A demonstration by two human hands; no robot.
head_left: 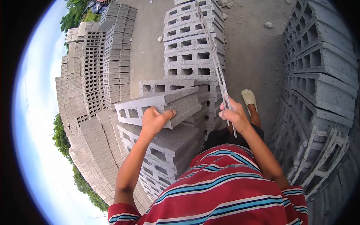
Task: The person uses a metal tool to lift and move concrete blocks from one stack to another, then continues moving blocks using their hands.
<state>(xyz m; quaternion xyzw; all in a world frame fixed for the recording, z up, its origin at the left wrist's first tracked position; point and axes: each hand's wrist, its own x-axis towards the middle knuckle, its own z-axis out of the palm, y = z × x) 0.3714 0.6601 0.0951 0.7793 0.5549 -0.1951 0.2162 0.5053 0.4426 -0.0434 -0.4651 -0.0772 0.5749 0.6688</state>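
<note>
My left hand (154, 120) is closed on the near end of a grey hollow concrete block (183, 106), fingers at one of its cavities and thumb over its edge. The block lies tilted on top of a stack of similar blocks (165, 144). My right hand (235, 115) pinches a long, thin strip (213, 52) with a rough, whitish-grey surface. The strip slants up and away from me, its lower end sticking out below my fingers. In this view it overlaps a farther row of stacked blocks (183, 47).
Tall block stacks (93, 71) rise at the left. Another wall of blocks (318, 67) stands close on the right, with broken-looking pieces (324, 157) low down. A dirt path (255, 48) with scattered stones runs between; my foot in a pale clog (248, 98) is on it.
</note>
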